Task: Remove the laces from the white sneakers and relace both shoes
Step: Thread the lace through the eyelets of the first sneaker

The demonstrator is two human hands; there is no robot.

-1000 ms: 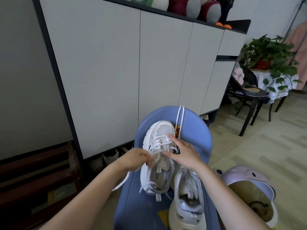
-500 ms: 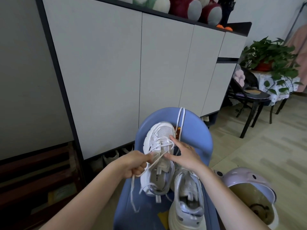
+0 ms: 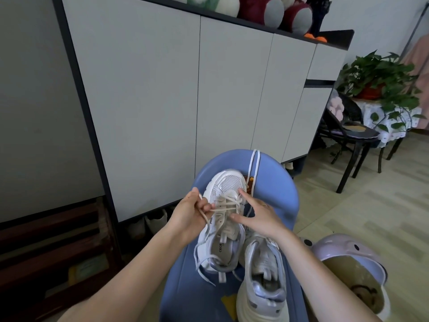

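Note:
Two white sneakers lie on a blue chair. The left sneaker points away from me and carries a partly threaded white lace. My left hand pinches an end of that lace at the shoe's left side, with the tip sticking up above the fingers. On the shoe's right side rests my right hand, fingers straight, index finger on the mesh toe. The right sneaker lies nearer to me with no lace visible. A second lace hangs over the chair's back.
A tall white cabinet stands right behind the chair. A lilac bin sits on the floor at my right. Further right are a black chair and a potted plant. Dark wooden shelves stand at the left.
My left hand has drawn the lace end out to the left and then risen toward the toe. The right hand has stayed pressed on the shoe.

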